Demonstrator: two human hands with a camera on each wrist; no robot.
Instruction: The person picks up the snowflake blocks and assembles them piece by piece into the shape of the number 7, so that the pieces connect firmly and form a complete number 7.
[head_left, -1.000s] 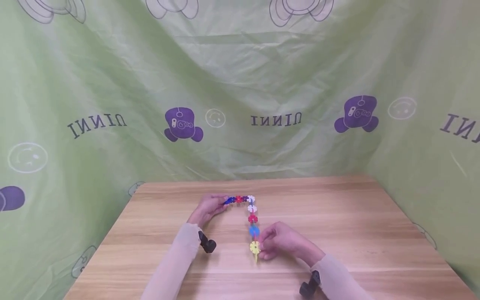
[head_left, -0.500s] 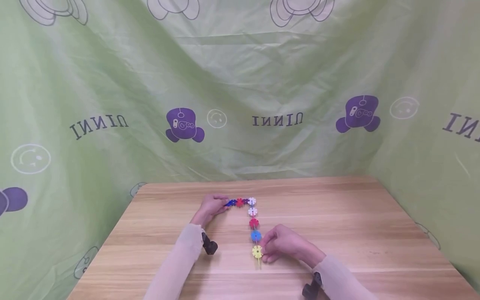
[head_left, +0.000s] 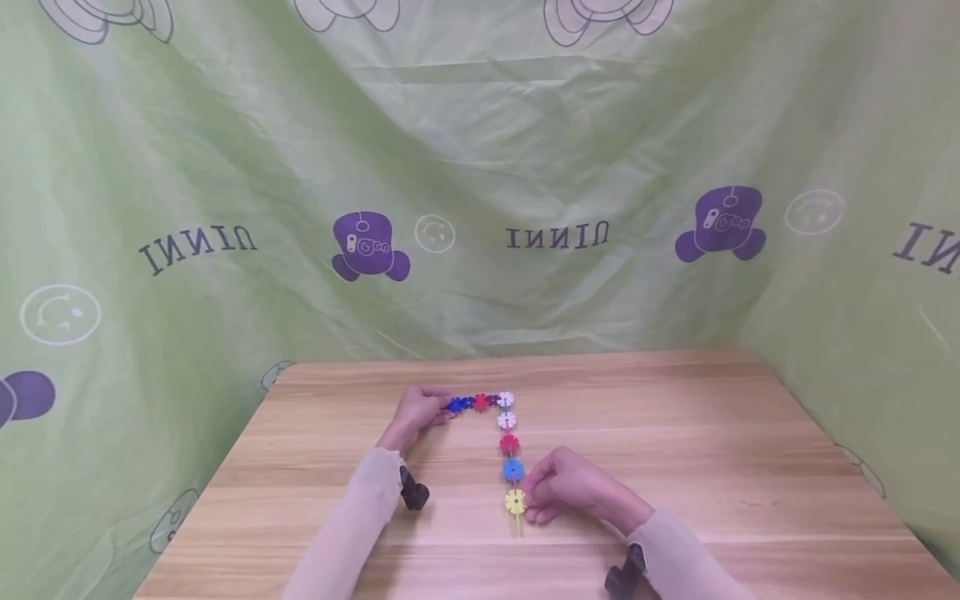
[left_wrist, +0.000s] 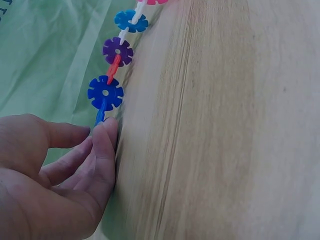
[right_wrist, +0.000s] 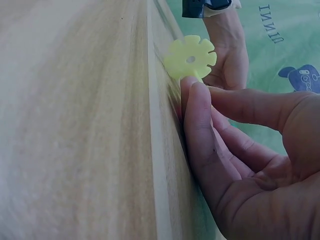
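A chain of notched, flower-shaped plastic interlocking discs bends in an L on the wooden table [head_left: 660, 433]. Its short arm runs left from a white corner disc [head_left: 506, 399] through a red disc [head_left: 481, 402] to dark blue ones. At that end my left hand [head_left: 420, 412] pinches an edge-on blue disc, just below a face-on blue disc [left_wrist: 96, 98] in the left wrist view. The long arm comes toward me through white, red and light blue discs [head_left: 513, 471] to a yellow disc [head_left: 515, 502]. Beside it, my right hand [head_left: 566, 487] pinches the yellow end between thumb and fingers.
A green curtain [head_left: 465, 150] with printed figures hangs behind the table and along both sides. Black wrist cameras are strapped over the left sleeve [head_left: 348, 521] and the right sleeve [head_left: 686, 554].
The left end of the chain has turned, so a blue disc there now faces the camera. The long arm and my right hand have shifted slightly right, and both hands keep their pinch.
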